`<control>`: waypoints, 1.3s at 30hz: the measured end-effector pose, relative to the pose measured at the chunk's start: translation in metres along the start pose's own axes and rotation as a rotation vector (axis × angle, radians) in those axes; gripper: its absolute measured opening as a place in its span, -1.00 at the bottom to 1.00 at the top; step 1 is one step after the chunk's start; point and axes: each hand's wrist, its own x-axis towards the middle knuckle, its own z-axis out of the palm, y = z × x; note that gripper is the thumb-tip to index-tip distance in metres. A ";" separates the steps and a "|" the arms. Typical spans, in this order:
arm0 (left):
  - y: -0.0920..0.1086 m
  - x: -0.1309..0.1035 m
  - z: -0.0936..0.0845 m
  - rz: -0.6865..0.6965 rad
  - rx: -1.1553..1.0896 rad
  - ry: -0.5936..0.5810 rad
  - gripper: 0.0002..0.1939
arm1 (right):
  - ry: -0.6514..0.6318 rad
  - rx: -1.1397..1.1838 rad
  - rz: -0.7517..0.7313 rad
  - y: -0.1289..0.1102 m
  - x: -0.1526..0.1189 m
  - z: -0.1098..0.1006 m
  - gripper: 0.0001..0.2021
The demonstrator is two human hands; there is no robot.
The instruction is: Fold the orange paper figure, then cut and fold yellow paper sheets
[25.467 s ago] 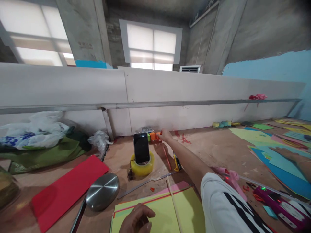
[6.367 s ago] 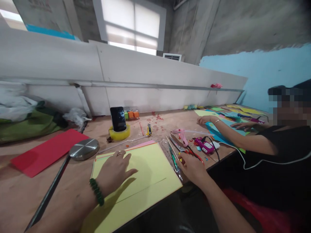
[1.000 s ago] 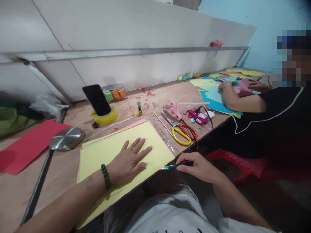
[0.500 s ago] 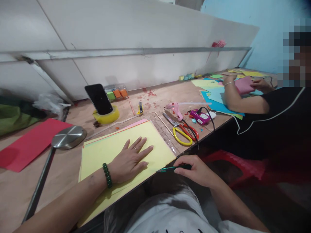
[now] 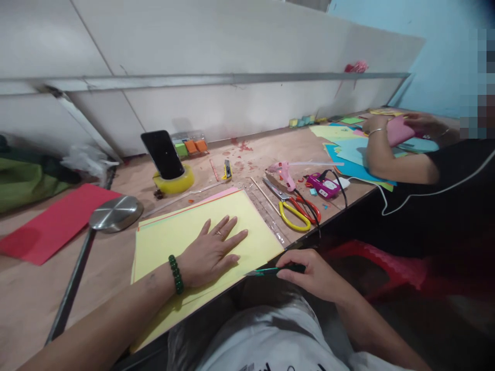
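A stack of pale yellow rectangular paper sheets (image 5: 174, 237) lies flat at the front edge of the brown tabletop (image 5: 131, 178), with a strip of pink paper (image 5: 224, 193) showing past its far side. The person's left hand (image 5: 212, 255), wearing a ring and a dark green beaded bracelet (image 5: 176, 274), rests palm down on the top sheet, fingers spread. The right hand (image 5: 311, 273) pinches a slim green-and-black pointed tool (image 5: 266, 271) between thumb and fingers; its tip is at the stack's near edge, though whether it touches cannot be told. Just right of the stack lie a thin wooden stick (image 5: 265, 196) and steel scissors with yellow and red handles (image 5: 285, 197), near a pink glue gun (image 5: 285, 175). Beyond the stack, a black phone (image 5: 164, 154) leans upright on a yellow tape roll (image 5: 176, 184). To the left, a round brushed-metal disc (image 5: 116, 212) partly covers a red paper sheet (image 5: 58, 221). Farther right, a co-worker's hands (image 5: 377, 123) hold pink folded paper (image 5: 400, 131).
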 end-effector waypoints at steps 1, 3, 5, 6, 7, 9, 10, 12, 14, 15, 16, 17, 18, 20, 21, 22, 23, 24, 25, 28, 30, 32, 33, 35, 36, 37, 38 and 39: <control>0.000 0.000 0.000 -0.001 0.003 0.000 -0.38 | 0.004 0.003 -0.003 0.000 0.000 0.001 -0.82; 0.000 0.000 0.001 -0.002 0.009 0.004 -0.39 | 0.004 0.009 -0.006 -0.001 0.000 0.002 -0.83; -0.001 0.000 0.002 0.004 0.009 0.015 -0.39 | -0.009 0.014 -0.002 -0.001 0.000 0.004 -0.84; -0.002 0.000 0.003 0.008 0.006 0.020 -0.38 | -0.014 0.015 0.000 -0.001 -0.001 0.004 -0.84; -0.002 0.000 0.004 0.012 0.002 0.024 -0.38 | -0.017 0.015 0.001 -0.001 -0.001 0.005 -0.85; -0.003 0.000 0.005 0.016 -0.003 0.029 -0.37 | -0.010 0.016 -0.003 -0.001 -0.001 0.006 -0.85; -0.003 0.000 0.005 0.015 -0.005 0.031 -0.37 | -0.003 0.018 -0.005 -0.001 -0.001 0.007 -0.86; -0.002 0.000 0.005 0.014 -0.009 0.029 -0.37 | -0.004 0.022 -0.004 -0.001 0.000 0.009 -0.86; -0.003 -0.001 0.005 0.018 -0.013 0.029 -0.38 | -0.015 0.023 0.009 -0.002 0.000 0.011 -0.84; -0.003 -0.001 0.005 0.021 -0.013 0.031 -0.38 | -0.019 0.023 0.016 -0.002 0.000 0.011 -0.84; -0.003 -0.001 0.005 0.024 -0.012 0.033 -0.38 | -0.020 0.024 0.021 -0.003 0.001 0.011 -0.84; -0.003 -0.001 0.005 0.025 -0.011 0.038 -0.37 | -0.019 0.027 0.023 -0.003 0.001 0.011 -0.84; -0.003 -0.001 0.006 0.024 -0.009 0.043 -0.37 | -0.015 0.032 0.021 -0.004 0.001 0.011 -0.84; -0.001 0.001 0.007 0.013 -0.006 0.049 -0.37 | -0.009 0.038 0.016 -0.005 0.001 0.011 -0.85; 0.001 0.002 0.007 0.001 -0.004 0.049 -0.38 | -0.006 0.037 0.018 -0.005 0.001 0.010 -0.85; 0.003 0.003 0.006 -0.015 -0.004 0.047 -0.38 | -0.002 0.033 0.025 -0.005 0.000 0.009 -0.85; 0.005 0.004 0.006 -0.032 -0.005 0.042 -0.38 | 0.006 0.026 0.033 -0.004 0.000 0.007 -0.85; 0.007 0.005 0.005 -0.047 -0.007 0.038 -0.39 | 0.017 0.018 0.040 -0.003 -0.001 0.006 -0.85; 0.007 0.005 0.003 -0.058 -0.010 0.038 -0.39 | 0.028 0.010 0.046 -0.002 -0.002 0.005 -0.85; 0.001 0.000 -0.001 -0.058 -0.006 0.059 -0.41 | 0.056 -0.014 0.054 0.002 -0.005 0.004 -0.85; -0.009 -0.008 -0.003 -0.051 0.006 0.065 -0.40 | 0.062 -0.027 0.058 0.003 -0.006 0.005 -0.84; -0.021 -0.019 -0.003 -0.055 0.015 0.041 -0.39 | 0.064 -0.035 0.060 0.003 -0.006 0.006 -0.83; -0.025 -0.023 -0.002 -0.060 0.020 0.026 -0.39 | 0.063 -0.037 0.061 0.003 -0.006 0.006 -0.83; -0.032 -0.031 0.000 -0.071 0.029 0.009 -0.37 | 0.062 -0.034 0.065 0.002 -0.005 0.006 -0.83; -0.034 -0.033 0.002 -0.073 0.032 0.010 -0.36 | 0.062 -0.030 0.069 0.002 -0.005 0.005 -0.83; -0.034 -0.034 0.003 -0.074 0.035 0.017 -0.36 | 0.062 -0.026 0.073 0.001 -0.005 0.005 -0.83; -0.034 -0.034 0.004 -0.074 0.036 0.026 -0.36 | 0.064 -0.025 0.078 0.001 -0.005 0.004 -0.83; -0.033 -0.034 0.005 -0.074 0.038 0.033 -0.36 | 0.066 -0.025 0.084 0.001 -0.005 0.004 -0.83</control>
